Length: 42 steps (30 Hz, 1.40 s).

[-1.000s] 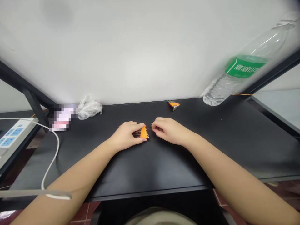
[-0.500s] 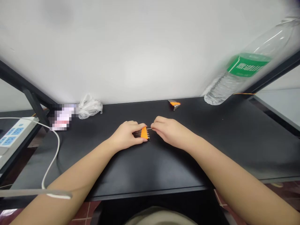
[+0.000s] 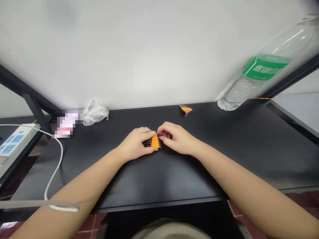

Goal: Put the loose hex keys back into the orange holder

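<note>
An orange holder [image 3: 155, 141] with a row of thin metal keys lies low over the black tabletop [image 3: 154, 179]. My left hand [image 3: 137, 142] grips it, thumb along one edge and fingers along the other. At the holder's right end is my right hand [image 3: 174, 137], its thumb and index finger bent close together at the key tips. Whether anything sits between those fingertips is too small to tell. A second orange holder with metal keys [image 3: 186, 109] rests near the wall, behind my right hand.
A crumpled clear plastic bag [image 3: 95, 113] lies by the wall, left of centre. The large bottle with a green label [image 3: 265, 68] stands at the back right. A white power strip [image 3: 15, 141] and a white cable [image 3: 61, 152] are at the left.
My right hand has moved left, up against the holder. The thin metal key that stretched between its fingertips and the holder no longer shows there. My left hand keeps its grip.
</note>
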Tool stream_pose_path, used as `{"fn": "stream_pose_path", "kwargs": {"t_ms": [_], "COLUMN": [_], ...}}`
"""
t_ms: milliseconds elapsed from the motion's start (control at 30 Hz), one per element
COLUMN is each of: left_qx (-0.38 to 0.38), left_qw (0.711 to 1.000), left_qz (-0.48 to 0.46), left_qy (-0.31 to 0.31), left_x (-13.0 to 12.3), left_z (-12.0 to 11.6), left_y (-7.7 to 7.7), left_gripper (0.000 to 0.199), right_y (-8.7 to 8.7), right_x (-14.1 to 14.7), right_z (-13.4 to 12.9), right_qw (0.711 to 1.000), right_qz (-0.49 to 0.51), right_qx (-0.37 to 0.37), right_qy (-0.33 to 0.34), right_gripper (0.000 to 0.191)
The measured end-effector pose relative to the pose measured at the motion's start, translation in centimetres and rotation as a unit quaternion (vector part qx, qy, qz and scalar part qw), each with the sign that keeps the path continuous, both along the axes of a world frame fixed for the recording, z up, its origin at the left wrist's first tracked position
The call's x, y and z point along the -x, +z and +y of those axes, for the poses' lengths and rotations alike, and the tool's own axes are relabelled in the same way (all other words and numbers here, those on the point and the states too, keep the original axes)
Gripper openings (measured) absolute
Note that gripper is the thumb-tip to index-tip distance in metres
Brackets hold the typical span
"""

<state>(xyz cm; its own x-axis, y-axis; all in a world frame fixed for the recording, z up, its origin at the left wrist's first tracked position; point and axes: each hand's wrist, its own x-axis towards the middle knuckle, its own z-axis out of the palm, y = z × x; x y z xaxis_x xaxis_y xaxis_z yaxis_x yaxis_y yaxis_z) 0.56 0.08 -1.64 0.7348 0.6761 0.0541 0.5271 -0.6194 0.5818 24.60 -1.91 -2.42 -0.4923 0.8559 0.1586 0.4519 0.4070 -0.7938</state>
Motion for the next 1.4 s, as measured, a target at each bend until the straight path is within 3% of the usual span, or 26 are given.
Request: {"fn": "stream_pose_path", "kwargs": {"t_ms": [133,267,400,600,767,1400], "left_qx": [-0.001,0.002,0.002,0.002,0.004,0.002], "left_qw": [0.999,0.998,0.998,0.999,0.999,0.999], "left_qz": [0.042,0.056,0.055,0.047,0.049,0.042], "left_qy": [0.016,0.020,0.014,0.010,0.010,0.006], "left_x": [0.0,0.1,0.1,0.1,0.0,0.1], "left_z": [-0.1,0.0,0.1,0.2,0.1,0.2], "left_y": [0.2,0.2,0.0,0.2,0.3,0.0], "left_gripper": [0.037,0.038,0.039,0.035,0.033,0.039], "right_y": [-1.2,-1.6,-0.8,0.7,0.7,2.0], "right_x": [-2.0,-2.4,-1.5,-0.8,-0.6,-0.8], "right_z": [1.3,1.6,0.9,0.1,0.2,-0.8], "right_qw": [0.990,0.967,0.943,0.981,0.990,0.975], "right_qz": [-0.113,-0.239,-0.321,-0.193,-0.136,-0.206], "right_qx": [-0.027,-0.023,-0.001,-0.006,-0.038,-0.076], "right_qy": [-0.082,-0.080,-0.088,-0.013,0.017,0.039], "right_gripper": [0.010,0.005,0.012,0.011,0.012,0.018]}}
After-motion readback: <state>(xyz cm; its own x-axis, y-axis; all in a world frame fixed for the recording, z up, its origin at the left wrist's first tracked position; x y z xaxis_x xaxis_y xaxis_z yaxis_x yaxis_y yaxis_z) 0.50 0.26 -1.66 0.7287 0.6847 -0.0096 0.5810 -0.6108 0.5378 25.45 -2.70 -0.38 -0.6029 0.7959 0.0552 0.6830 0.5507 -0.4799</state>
